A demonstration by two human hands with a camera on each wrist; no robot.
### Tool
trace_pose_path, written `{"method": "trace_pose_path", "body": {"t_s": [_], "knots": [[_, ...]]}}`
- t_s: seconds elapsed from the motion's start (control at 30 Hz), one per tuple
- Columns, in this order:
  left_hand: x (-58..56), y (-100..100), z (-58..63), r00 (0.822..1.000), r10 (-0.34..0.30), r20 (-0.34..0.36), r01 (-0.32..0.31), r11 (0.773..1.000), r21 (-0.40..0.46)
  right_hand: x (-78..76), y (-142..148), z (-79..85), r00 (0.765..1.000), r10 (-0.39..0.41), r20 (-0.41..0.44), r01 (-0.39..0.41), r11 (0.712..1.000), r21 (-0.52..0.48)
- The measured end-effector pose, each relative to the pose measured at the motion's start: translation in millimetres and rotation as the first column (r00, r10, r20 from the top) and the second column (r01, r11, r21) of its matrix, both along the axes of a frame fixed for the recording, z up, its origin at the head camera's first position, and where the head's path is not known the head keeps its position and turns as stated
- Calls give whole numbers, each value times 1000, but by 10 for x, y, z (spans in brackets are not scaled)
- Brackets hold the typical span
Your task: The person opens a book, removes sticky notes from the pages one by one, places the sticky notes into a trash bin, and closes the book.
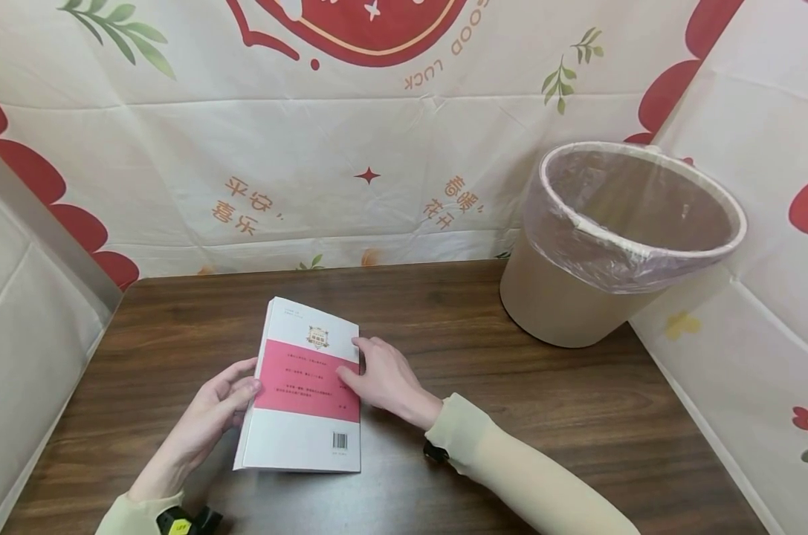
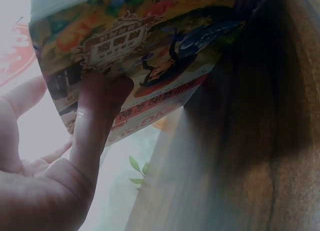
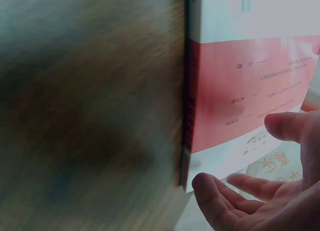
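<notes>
A paperback book (image 1: 303, 440) is held low over the brown table with its left side raised, the white back cover with a pink band facing up. At the left edge my left hand (image 1: 203, 416) pinches it, thumb above and fingers beneath. The left wrist view shows those fingers against the colourful illustrated front cover (image 2: 200, 38). My right hand (image 1: 392, 380) is at the spine side, fingers fairly loose and spread. In the right wrist view, the right thumb (image 3: 285, 126) lies over the back cover and the fingertips are by the spine's end.
A beige waste bin (image 1: 564, 305) lined with a clear plastic bag stands at the table's back right. Printed white cloth (image 1: 323, 156) hangs behind the wooden table (image 1: 437, 305) and along its sides.
</notes>
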State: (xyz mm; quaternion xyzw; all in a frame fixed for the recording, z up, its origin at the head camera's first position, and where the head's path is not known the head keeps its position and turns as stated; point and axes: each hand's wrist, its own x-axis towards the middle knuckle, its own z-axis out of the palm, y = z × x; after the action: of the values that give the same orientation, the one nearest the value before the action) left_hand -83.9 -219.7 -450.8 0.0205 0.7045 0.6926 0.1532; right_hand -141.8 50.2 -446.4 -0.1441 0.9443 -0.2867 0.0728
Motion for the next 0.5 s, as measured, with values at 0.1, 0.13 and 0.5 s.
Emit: {"method": "trace_pose_path", "body": {"t_s": [0.1,0.13,0.5], "knots": [[-4,9,0,1000,6,3,-6,1000,-16,7,28,-47,1000,3,16,-3,1000,22],[-7,12,-2,1000,7,2,-7,1000,-20,10,35,-60,1000,7,19,-7,1000,26],[-39,73,-48,999,36,25,-33,994,-102,27,116,-129,999,34,38,-36,998,50]]}}
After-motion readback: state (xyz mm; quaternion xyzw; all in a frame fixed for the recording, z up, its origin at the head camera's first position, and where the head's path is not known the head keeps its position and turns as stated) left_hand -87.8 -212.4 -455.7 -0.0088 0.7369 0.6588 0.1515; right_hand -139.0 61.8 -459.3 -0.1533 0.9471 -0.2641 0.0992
